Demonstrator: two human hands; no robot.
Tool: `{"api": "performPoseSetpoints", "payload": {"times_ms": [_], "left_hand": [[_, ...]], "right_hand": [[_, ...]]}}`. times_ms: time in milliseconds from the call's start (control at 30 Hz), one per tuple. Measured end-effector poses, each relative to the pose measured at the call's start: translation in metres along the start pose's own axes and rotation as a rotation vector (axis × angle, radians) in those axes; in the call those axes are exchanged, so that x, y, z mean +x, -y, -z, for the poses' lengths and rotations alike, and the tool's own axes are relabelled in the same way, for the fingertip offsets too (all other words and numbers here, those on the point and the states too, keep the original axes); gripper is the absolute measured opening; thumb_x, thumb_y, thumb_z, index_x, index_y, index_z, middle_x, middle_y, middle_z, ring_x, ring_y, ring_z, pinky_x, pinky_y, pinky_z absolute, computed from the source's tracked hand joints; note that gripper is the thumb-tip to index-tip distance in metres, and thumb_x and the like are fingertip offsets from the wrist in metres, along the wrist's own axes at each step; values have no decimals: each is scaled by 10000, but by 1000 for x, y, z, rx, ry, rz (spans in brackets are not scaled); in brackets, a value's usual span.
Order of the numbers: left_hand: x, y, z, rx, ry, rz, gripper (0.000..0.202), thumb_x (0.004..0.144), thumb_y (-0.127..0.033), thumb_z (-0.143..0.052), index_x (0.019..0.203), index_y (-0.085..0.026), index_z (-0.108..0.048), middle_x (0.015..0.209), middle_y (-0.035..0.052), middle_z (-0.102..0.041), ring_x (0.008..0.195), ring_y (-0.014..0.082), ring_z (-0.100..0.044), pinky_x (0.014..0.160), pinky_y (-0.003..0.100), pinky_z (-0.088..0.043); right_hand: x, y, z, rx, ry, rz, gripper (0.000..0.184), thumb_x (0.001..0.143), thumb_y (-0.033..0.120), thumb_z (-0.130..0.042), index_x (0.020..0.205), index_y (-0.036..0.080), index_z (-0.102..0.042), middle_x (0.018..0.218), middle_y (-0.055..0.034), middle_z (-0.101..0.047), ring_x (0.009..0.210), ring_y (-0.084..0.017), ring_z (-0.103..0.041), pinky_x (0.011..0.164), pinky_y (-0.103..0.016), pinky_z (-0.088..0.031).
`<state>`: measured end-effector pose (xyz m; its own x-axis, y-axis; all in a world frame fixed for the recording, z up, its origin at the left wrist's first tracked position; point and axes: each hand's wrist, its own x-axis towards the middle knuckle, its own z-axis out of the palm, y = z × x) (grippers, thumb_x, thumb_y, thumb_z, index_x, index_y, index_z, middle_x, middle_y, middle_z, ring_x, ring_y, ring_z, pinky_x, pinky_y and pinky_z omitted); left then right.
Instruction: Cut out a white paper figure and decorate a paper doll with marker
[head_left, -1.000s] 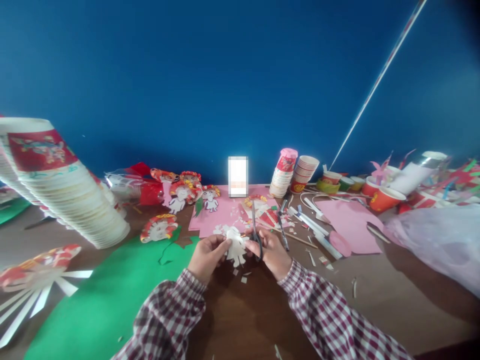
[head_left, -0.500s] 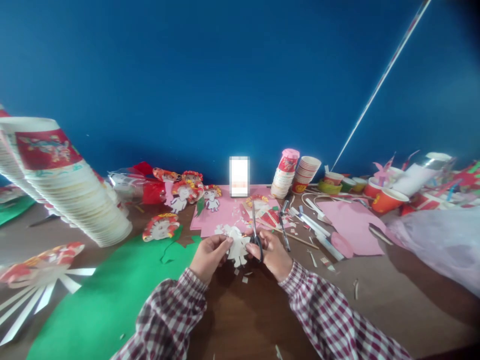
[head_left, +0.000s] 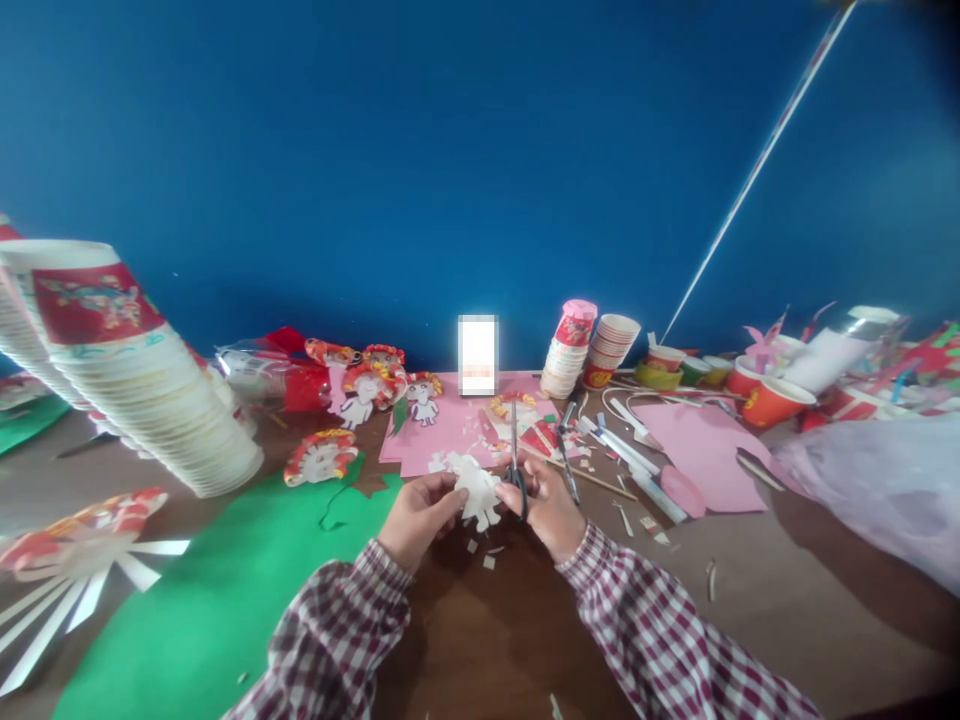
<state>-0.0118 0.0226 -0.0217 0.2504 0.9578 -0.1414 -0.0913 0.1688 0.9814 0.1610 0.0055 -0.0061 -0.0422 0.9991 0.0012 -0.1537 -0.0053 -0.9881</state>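
Observation:
Between my hands, just above the table's near middle, is a white paper cutout point(head_left: 478, 490) shaped like a small figure. My left hand point(head_left: 421, 512) pinches its left edge between thumb and fingers. A pair of scissors point(head_left: 514, 470) with dark handles is in my right hand point(head_left: 549, 508), blades pointing up and away from me. My right fingertips also sit at the cutout's right edge; whether they grip it I cannot tell. Small paper scraps point(head_left: 489, 562) lie on the table below the cutout.
Pink sheets point(head_left: 420, 452) with scraps lie beyond my hands. Green paper point(head_left: 202, 590) and a tall leaning stack of paper cups point(head_left: 165, 400) are at left. Several decorated cups point(head_left: 777, 402), a pink sheet point(head_left: 709, 450) and a plastic bag point(head_left: 870, 490) stand or lie at right.
The paper cutout has turned and tilted slightly between my fingers. The scissors have shifted a little to the right and stand more upright. Both hands stay nearly in place.

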Motion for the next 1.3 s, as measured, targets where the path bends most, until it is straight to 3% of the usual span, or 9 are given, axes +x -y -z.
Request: {"api": "performPoseSetpoints", "payload": {"times_ms": [133, 467, 567, 733, 1300], "left_hand": [[2, 2, 1, 43, 30, -23, 348, 636, -400, -697, 799, -103, -615, 487, -50, -504, 362, 30, -355, 352, 162, -250], [0, -1, -3, -1, -28, -9, 338, 651, -436, -684, 739, -118, -609, 448, -69, -451, 353, 22, -343, 339, 144, -225], [-2, 0, -5, -62, 9, -28, 290, 646, -382, -709, 739, -122, -617, 496, -48, -522, 398, 35, -411, 380, 147, -303], [0, 4, -4, -67, 62, -37, 295, 625, -319, -735, 811, -113, -638, 708, 36, -673, 611, 127, -589, 587, 235, -478], [0, 3, -2, -57, 57, -39, 280, 672, -291, -698, 882, -120, -628, 760, 32, -682, 621, 125, -600, 604, 241, -486]], "right_hand": [[0, 3, -1, 7, -10, -17, 354, 573, 221, -761, 849, 183, -544, 612, 64, -537, 542, -101, -541, 529, -221, -482], [-1, -5, 2, -30, 30, 11, 360, 613, 197, -739, 916, 164, -549, 692, 32, -600, 598, -105, -568, 572, -212, -479], [-2, -8, 1, -26, 60, -7, 358, 627, 192, -733, 934, 164, -551, 657, 39, -595, 560, -95, -557, 539, -198, -462], [-3, -11, 0, -30, 89, -53, 411, 635, 189, -733, 996, 163, -536, 589, 55, -577, 515, -97, -557, 512, -199, -451], [-4, -12, 0, -166, 65, -12, 434, 646, 213, -735, 1026, 162, -531, 578, 44, -569, 558, -125, -566, 523, -219, -440]]}}
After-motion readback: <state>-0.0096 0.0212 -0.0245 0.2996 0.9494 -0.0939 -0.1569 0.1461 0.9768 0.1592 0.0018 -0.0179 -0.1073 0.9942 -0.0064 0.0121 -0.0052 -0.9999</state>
